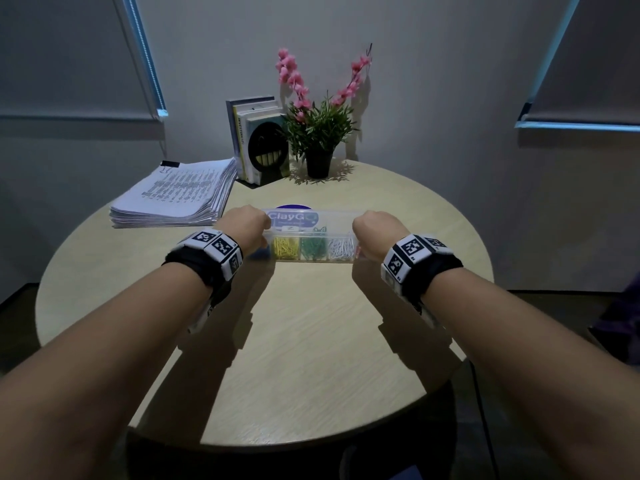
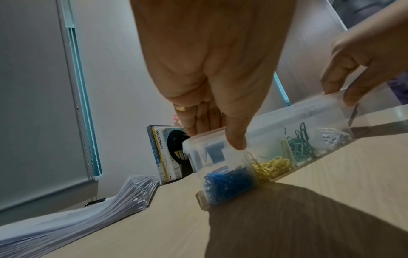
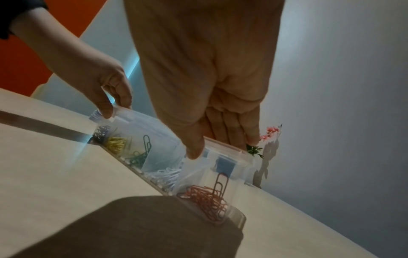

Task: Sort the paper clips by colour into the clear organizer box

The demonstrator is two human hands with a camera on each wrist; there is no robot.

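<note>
Both hands are on the box, one at each end. The left hand [image 2: 212, 83] pinches the blue end, thumb on the near face and fingers [image 2: 199, 122] over the far top edge; the right hand [image 3: 205, 83] has the same narrow grip on the red end. The clear organizer box [image 1: 313, 237] sits on the bench [image 1: 311, 341], near the middle, and looks tipped toward the person (hard to say how far).

Inside, the colours lie apart: blue paper clips [image 2: 227, 181], yellow paper clips [image 2: 273, 165], green paper clips [image 2: 300, 148], white paper clips [image 2: 333, 137] and red paper clips [image 3: 207, 197], each in its own compartment. The sorting looks done, so the step in hand seems to be closing or setting down the box.

To do it well: keep both ends level and press evenly, and watch the tall green and red clips standing up, which could catch a lid or hop a divider.

From overhead the hands cover the blue and red ends. Whether the lid is latched, I cannot tell. Something blue lies behind the box, mostly hidden. Beyond stand a stack of papers [image 1: 176, 197], books [image 1: 258, 140] and a potted plant [image 1: 318, 133].
</note>
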